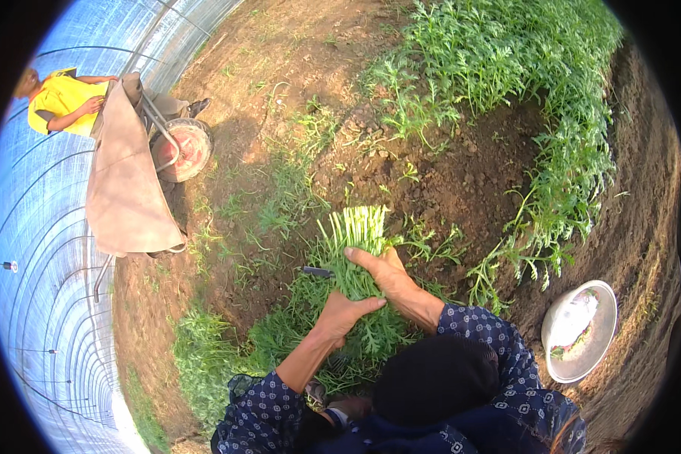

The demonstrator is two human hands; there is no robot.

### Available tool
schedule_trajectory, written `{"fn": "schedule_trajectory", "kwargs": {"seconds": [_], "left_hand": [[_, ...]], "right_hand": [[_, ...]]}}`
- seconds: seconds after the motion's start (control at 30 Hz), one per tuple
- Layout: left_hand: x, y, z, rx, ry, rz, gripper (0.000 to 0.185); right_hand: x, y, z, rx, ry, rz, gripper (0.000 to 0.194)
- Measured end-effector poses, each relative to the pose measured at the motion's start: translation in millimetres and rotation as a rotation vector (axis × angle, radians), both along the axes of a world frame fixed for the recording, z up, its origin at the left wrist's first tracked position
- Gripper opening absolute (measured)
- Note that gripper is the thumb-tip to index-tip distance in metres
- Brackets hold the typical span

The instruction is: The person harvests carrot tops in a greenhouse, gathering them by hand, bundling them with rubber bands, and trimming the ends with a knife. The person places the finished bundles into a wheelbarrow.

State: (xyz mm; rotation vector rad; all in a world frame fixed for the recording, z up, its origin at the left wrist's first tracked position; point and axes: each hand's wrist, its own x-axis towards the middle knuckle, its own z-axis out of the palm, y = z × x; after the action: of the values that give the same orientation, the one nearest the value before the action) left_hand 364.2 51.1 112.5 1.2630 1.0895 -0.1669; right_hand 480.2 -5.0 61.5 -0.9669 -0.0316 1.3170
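Both of my hands are around a thick bunch of leafy greens with lobed leaves, like garland chrysanthemum. Its pale cut stem ends (365, 222) point away from me, roughly level with one another. My right hand (387, 273) grips the bunch just below those ends, thumb laid across the stems. Lower down, my left hand (343, 319) clasps the leafy part, its thumb reaching toward my right wrist. A flat dark strip (318, 272) sticks out to the left of the bunch; what it belongs to is hidden. More cut greens (278, 335) lie heaped beneath my hands.
Standing greens (499, 62) grow at the upper right, beside bare soil (465, 164). A pale basin (580, 363) with a white item inside sits at right. At left, a person in a yellow top (71, 105) is by a wheelbarrow (181, 150) draped with tan cloth (127, 193).
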Motion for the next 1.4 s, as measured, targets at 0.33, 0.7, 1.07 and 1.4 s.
{"fn": "schedule_trajectory", "kwargs": {"seconds": [0.33, 0.7, 1.07, 1.4], "left_hand": [[-89, 70, -16, -0.631, -0.194, 0.602, 0.028], [-136, 113, 77, -0.347, -0.134, 0.637, 0.021], [-175, 148, 16, -0.588, -0.354, 0.579, 0.026], [-233, 165, 79, -0.556, -0.628, 0.761, 0.03]], "right_hand": [[22, -30, -20, -0.039, -0.461, 0.601, 0.091], [148, -42, 50, -0.284, -0.764, 0.224, 0.077], [118, 17, 156, -0.217, -1.262, 0.891, 0.065], [54, 29, 31, -0.622, -1.78, 1.635, 0.038]]}}
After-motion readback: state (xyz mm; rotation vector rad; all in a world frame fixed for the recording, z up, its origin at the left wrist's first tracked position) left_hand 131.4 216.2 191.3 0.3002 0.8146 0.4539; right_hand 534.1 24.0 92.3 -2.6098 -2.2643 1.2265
